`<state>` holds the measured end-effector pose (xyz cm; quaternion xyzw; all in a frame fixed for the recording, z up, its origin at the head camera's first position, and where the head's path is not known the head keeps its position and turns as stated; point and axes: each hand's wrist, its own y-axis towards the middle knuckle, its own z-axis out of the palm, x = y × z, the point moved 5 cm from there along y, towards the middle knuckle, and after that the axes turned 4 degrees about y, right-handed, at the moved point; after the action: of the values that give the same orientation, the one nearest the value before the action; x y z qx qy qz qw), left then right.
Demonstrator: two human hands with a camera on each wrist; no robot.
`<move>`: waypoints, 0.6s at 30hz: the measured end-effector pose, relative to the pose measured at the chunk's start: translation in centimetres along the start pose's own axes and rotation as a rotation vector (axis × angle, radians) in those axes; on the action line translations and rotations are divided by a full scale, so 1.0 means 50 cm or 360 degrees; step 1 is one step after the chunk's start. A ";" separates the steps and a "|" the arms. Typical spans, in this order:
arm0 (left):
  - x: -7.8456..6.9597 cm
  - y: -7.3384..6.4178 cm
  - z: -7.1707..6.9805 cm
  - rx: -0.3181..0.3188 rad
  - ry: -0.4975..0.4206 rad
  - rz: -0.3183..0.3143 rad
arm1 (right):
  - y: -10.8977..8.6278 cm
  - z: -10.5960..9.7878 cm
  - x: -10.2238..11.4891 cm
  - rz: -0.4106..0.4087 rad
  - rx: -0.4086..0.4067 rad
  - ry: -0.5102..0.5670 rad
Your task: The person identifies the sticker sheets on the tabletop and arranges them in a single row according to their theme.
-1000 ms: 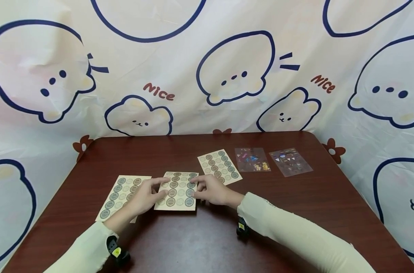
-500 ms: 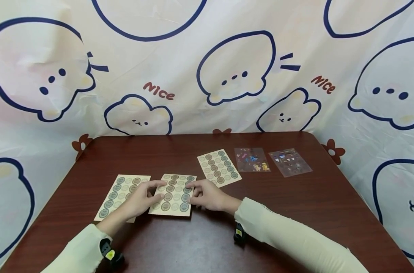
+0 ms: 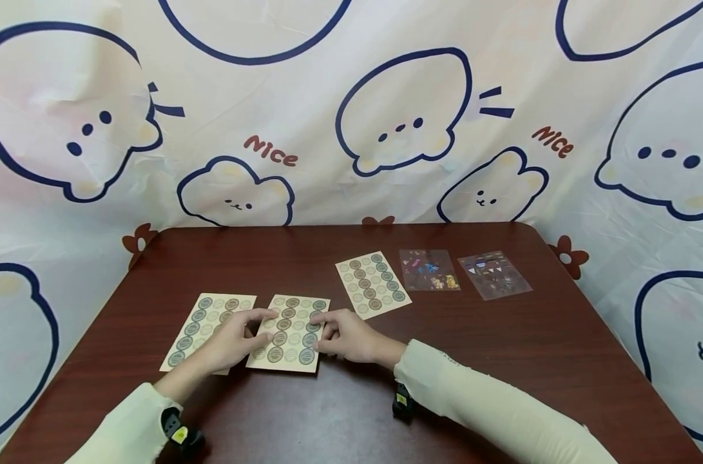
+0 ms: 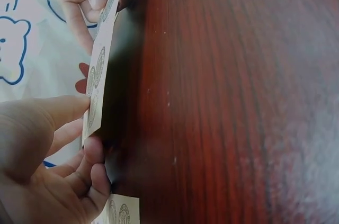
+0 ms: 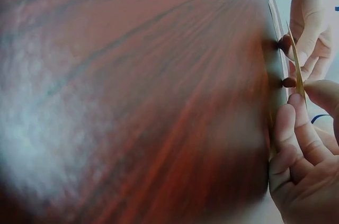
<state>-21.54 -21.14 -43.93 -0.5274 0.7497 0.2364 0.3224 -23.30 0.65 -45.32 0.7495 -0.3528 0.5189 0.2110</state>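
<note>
Between the two hands is a cream sticker sheet (image 3: 293,325) printed with rows of round brown and grey labels. My left hand (image 3: 232,340) pinches its left edge, thumb on top and fingers beneath, as the left wrist view shows. At the opposite edge my right hand (image 3: 351,336) pinches it the same way. Seen side-on in the right wrist view, the held sheet (image 5: 300,78) is raised a little above the table. A second sticker sheet (image 3: 191,327) lies under and beside the left hand, partly covered by it.
Another round-label sheet (image 3: 373,285) lies tilted beyond the right hand. Farther right are a clear sheet with colourful stickers (image 3: 429,270) and a clear sheet with small dark and white pieces (image 3: 494,275). A patterned cloth (image 3: 316,129) hangs behind the brown table (image 3: 467,322).
Both hands have shifted left and slightly toward the person with the held sticker sheet. It now sits closer to the sheet on the left. The other sheets have stayed put.
</note>
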 end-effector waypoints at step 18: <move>0.002 -0.005 -0.010 0.0023 0.0131 -0.0046 | 0.013 0.011 -0.005 -0.0003 0.0021 -0.0162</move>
<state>-21.44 -21.64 -43.68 -0.5452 0.7563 0.2042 0.2985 -23.48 -0.09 -45.80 0.7767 -0.3589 0.4822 0.1882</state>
